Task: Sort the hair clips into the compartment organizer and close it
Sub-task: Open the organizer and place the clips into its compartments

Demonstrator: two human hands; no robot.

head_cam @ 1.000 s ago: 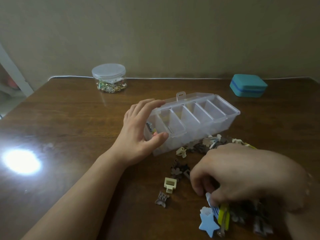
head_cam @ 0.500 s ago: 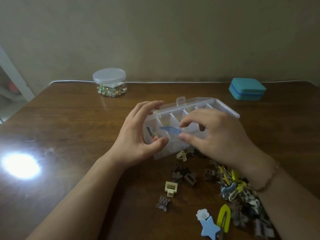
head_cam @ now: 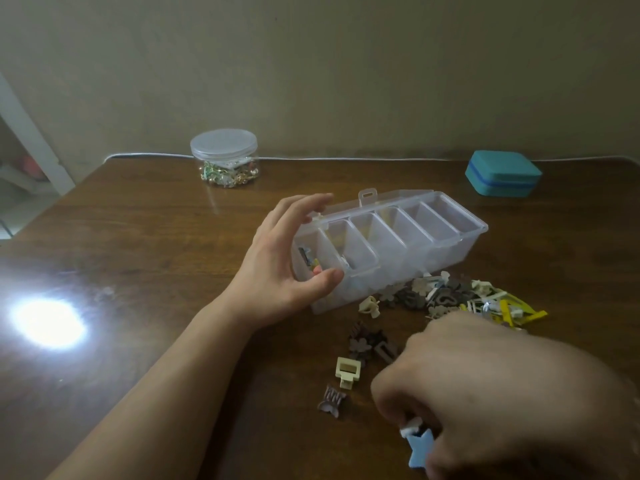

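One star clip (head_cam: pixel 420 448) under right fingers (head_cam: pixel 391 396)

Glossy dark wood table (head_cam: pixel 145 258), clear smooth plastic organizer (head_cam: pixel 446 252), clear plastic jar (head_cam: pixel 223 157), matt teal case (head_cam: pixel 502 173)

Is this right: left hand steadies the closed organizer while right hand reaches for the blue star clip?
Not quite: in the head view the organizer is open, its lid tipped back. The rest holds: the left hand steadies its end while the right hand reaches the blue star clip.
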